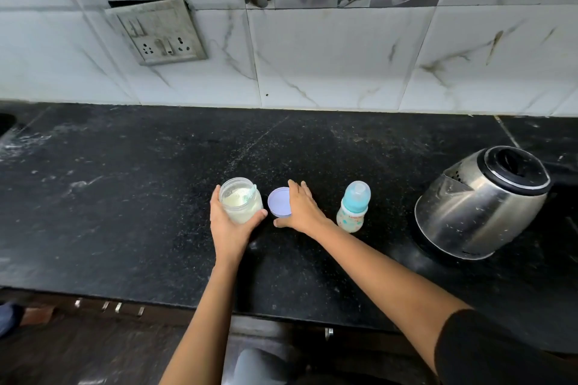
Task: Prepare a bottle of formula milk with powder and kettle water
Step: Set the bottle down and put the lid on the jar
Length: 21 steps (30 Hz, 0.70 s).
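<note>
We cannot see inside the kettle: its black lid is down, and its handle side merges with the dark surface at the right. The baby bottle has a printed body, and we cannot tell whether anything is in it; its teal teat top is on. The right hand covers the right part of the round lilac lid, which lies flat on the black tabletop. At the far left edge a dark shape is cut off and unreadable.

The clear jar stands open, between the left hand and the lid. It holds pale cream powder, roughly half full, with powder clinging to the walls. A pale green scoop handle leans against the rim; its bowl is buried.

The left hand's fingers and thumb wrap round the jar's lower body. The right hand's fingers lie fairly straight over the lid, thumb on the tabletop just below it. The bottle stands just right of that hand, the kettle well beyond it.
</note>
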### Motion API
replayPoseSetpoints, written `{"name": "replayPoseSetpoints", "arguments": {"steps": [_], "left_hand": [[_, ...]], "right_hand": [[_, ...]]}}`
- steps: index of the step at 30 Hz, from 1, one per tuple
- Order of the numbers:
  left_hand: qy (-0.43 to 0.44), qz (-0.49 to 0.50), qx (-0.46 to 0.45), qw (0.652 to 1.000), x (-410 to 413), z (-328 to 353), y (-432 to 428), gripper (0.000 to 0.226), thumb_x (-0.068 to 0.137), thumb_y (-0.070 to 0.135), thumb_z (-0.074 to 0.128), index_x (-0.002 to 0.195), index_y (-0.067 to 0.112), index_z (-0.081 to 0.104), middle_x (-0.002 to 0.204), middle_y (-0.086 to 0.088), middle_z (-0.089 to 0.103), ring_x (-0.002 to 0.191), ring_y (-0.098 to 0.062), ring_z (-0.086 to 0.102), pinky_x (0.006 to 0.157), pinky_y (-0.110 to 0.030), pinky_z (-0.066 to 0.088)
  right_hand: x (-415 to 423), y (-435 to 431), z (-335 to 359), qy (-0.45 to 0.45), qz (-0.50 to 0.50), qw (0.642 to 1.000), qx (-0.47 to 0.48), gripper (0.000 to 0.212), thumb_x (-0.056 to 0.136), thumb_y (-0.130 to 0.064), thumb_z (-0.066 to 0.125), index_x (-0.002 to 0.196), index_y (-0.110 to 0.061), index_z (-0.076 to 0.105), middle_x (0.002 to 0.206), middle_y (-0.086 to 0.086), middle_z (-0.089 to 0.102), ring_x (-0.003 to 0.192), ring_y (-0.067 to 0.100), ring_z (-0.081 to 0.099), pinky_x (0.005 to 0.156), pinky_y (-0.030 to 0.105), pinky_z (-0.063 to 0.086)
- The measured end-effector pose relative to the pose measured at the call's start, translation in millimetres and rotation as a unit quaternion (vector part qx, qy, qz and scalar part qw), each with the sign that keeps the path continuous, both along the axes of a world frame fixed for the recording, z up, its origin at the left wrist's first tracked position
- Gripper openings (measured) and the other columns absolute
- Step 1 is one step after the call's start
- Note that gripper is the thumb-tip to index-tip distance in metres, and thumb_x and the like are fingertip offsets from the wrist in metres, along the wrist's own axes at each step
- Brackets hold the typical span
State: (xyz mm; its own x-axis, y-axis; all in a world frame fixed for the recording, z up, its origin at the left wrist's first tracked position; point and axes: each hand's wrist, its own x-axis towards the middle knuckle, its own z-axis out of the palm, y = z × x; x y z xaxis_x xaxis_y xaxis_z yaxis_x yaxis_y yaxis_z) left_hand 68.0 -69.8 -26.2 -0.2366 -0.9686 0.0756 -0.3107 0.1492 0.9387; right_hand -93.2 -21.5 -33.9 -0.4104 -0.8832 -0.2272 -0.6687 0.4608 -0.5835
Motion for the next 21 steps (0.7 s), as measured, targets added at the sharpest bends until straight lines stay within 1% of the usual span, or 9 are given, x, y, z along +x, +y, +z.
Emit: {"name": "replayPoseSetpoints", "arguments": {"steps": [3, 5, 7, 9, 11, 14, 17, 19, 21], "left_hand": [[0.010, 0.004, -0.001, 1.000, -1, 4, 1, 0.082, 0.056, 0.034, 0.082, 0.128, 0.038, 0.043, 0.128, 0.016, 0.052, 0.109, 0.004, 0.050, 0.093, -0.021, 0.039], [0.016, -0.004, 0.004, 1.000, -1, 6, 2, 0.075, 0.057, 0.032, 0.083, 0.120, 0.045, 0.044, 0.121, 0.021, 0.054, 0.104, 0.013, 0.050, 0.087, -0.015, 0.038], [0.020, -0.020, 0.005, 1.000, -2, 7, 3, 0.075, 0.057, 0.031, 0.083, 0.118, 0.049, 0.043, 0.118, 0.026, 0.053, 0.103, 0.018, 0.048, 0.084, -0.010, 0.036], [0.014, -0.036, -0.001, 0.999, -5, 8, 5, 0.074, 0.057, 0.029, 0.083, 0.113, 0.056, 0.042, 0.117, 0.028, 0.053, 0.104, 0.018, 0.048, 0.082, -0.007, 0.035], [0.013, -0.053, -0.004, 0.999, -11, 8, 7, 0.075, 0.059, 0.023, 0.087, 0.111, 0.057, 0.044, 0.118, 0.026, 0.055, 0.106, 0.014, 0.050, 0.083, -0.011, 0.038], [0.018, -0.072, -0.005, 0.997, -19, 8, 12, 0.074, 0.061, 0.020, 0.088, 0.116, 0.049, 0.048, 0.119, 0.023, 0.057, 0.109, 0.006, 0.053, 0.087, -0.020, 0.043], [0.026, -0.099, -0.007, 0.995, -24, 11, 17, 0.074, 0.059, 0.029, 0.088, 0.115, 0.053, 0.047, 0.119, 0.025, 0.056, 0.110, 0.008, 0.051, 0.085, -0.016, 0.040], [0.028, -0.116, 0.003, 0.993, -26, 11, 20, 0.076, 0.057, 0.038, 0.085, 0.119, 0.053, 0.045, 0.121, 0.022, 0.056, 0.111, 0.006, 0.052, 0.085, -0.017, 0.042], [0.024, -0.125, 0.022, 0.992, -29, 10, 22, 0.080, 0.053, 0.042, 0.082, 0.123, 0.049, 0.044, 0.121, 0.021, 0.056, 0.109, 0.007, 0.052, 0.084, -0.018, 0.043]], "right_hand": [[-3, 4, -6, 0.031, -0.004, 0.999, -0.015, 0.092, 0.074, -0.027, 0.080, 0.144, -0.005, 0.024, 0.148, 0.014, 0.032, 0.142, 0.029, 0.021, 0.109, 0.035, 0.029], [-7, 9, 1, 0.070, 0.001, 0.997, -0.027, 0.088, 0.069, -0.025, 0.081, 0.139, -0.006, 0.031, 0.138, 0.012, 0.038, 0.134, 0.028, 0.030, 0.103, 0.034, 0.036], [-14, 12, 16, 0.125, 0.033, 0.991, -0.040, 0.087, 0.066, -0.024, 0.081, 0.137, -0.005, 0.034, 0.136, 0.012, 0.038, 0.135, 0.029, 0.029, 0.102, 0.035, 0.037], [-21, 13, 41, 0.162, 0.084, 0.982, -0.052, 0.084, 0.066, -0.025, 0.079, 0.136, -0.006, 0.036, 0.136, 0.010, 0.037, 0.136, 0.027, 0.026, 0.102, 0.036, 0.037], [-29, 13, 69, 0.147, 0.130, 0.977, -0.080, 0.083, 0.067, -0.026, 0.077, 0.137, -0.008, 0.037, 0.134, 0.007, 0.038, 0.132, 0.024, 0.030, 0.100, 0.033, 0.037], [-37, 11, 101, 0.105, 0.193, 0.972, -0.081, 0.087, 0.067, -0.029, 0.076, 0.142, -0.015, 0.033, 0.132, 0.001, 0.037, 0.121, 0.019, 0.039, 0.092, 0.033, 0.042], [-38, 8, 111, 0.088, 0.235, 0.967, -0.043, 0.090, 0.070, -0.028, 0.076, 0.144, -0.022, 0.027, 0.129, -0.002, 0.036, 0.113, 0.019, 0.046, 0.085, 0.036, 0.047], [-34, 3, 106, 0.078, 0.251, 0.964, -0.029, 0.088, 0.070, -0.025, 0.075, 0.144, -0.022, 0.027, 0.127, -0.001, 0.037, 0.112, 0.020, 0.046, 0.087, 0.038, 0.047], [-27, -2, 98, 0.067, 0.264, 0.962, -0.033, 0.084, 0.069, -0.022, 0.073, 0.142, -0.021, 0.032, 0.128, 0.000, 0.039, 0.116, 0.021, 0.043, 0.094, 0.040, 0.044]]}}
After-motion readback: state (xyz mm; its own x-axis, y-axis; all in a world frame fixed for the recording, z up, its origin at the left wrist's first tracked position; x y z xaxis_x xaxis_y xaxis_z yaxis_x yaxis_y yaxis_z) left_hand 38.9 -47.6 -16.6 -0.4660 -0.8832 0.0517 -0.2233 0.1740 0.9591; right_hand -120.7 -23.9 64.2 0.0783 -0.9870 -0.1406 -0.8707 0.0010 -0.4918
